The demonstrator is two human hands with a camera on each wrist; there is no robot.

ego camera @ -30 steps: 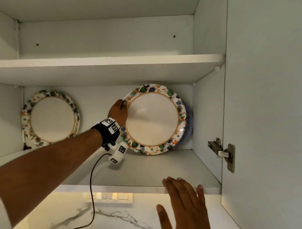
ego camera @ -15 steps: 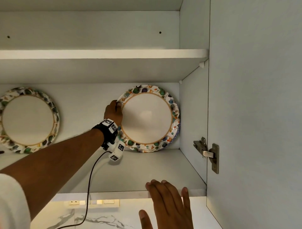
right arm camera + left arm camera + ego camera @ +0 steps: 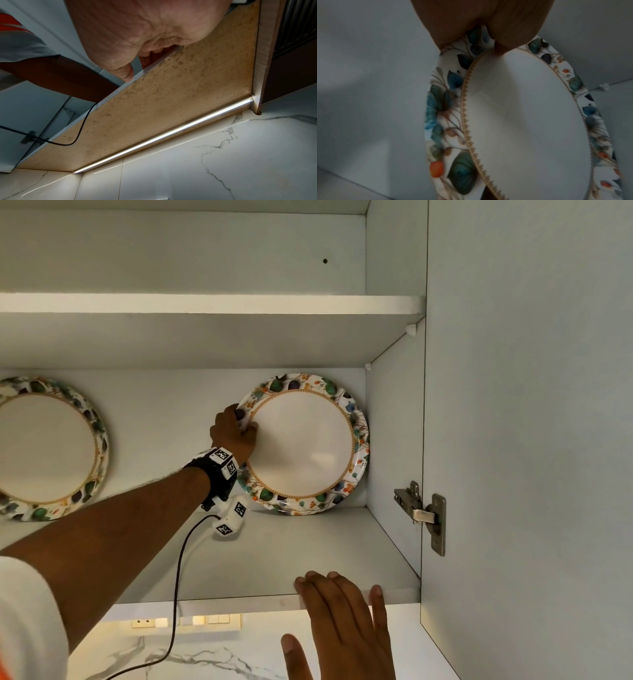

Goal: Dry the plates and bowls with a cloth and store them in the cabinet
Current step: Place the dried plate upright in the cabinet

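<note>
A floral-rimmed white plate (image 3: 303, 445) stands on edge on the lower cabinet shelf (image 3: 308, 546), leaning against the back wall near the right side. My left hand (image 3: 236, 429) pinches its left rim, thumb on the front face; the left wrist view shows the thumb and fingers on the rim of the plate (image 3: 522, 115). A second matching plate (image 3: 48, 450) leans against the back wall at the far left. My right hand (image 3: 342, 621) lies flat with straight fingers on the front edge of the shelf, holding nothing; in the right wrist view the right hand (image 3: 137, 40) sits on that edge.
The cabinet door (image 3: 531, 422) stands open at the right, with a metal hinge (image 3: 424, 515) on its inner face. An upper shelf (image 3: 205, 304) runs above. A black cable (image 3: 178, 594) hangs from my left wrist. Below is a marble backsplash (image 3: 205, 659) with a lit strip.
The plate has slid right, closer to the side wall, and now hides the blue piece that showed behind it. My left hand went with it. My right hand stays on the shelf edge.
</note>
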